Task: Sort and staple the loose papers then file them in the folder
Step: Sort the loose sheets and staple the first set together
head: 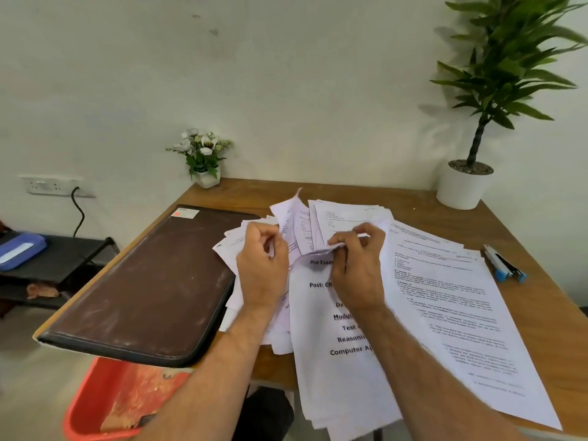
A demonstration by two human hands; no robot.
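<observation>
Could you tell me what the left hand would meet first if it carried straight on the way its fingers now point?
Probably the loose papers: the left hand curls toward raised sheets just beyond it. Depth is unclear.

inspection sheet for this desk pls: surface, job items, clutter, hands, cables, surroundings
Surface: wooden table, mostly covered by the job's things.
Job's things: loose papers fanned over the centre and right, some past the near edge; brown folder closed at left, overhanging the edge; stapler at right, beside the papers.
Clutter: flower pot at the back left corner; potted plant at back right.
Hands: left hand and right hand both pinching sheets over the pile.
Cables: black cable plugged into the wall socket.
Surroundings: low black shelf with a blue case at left; red bin on the floor under the folder.
</observation>
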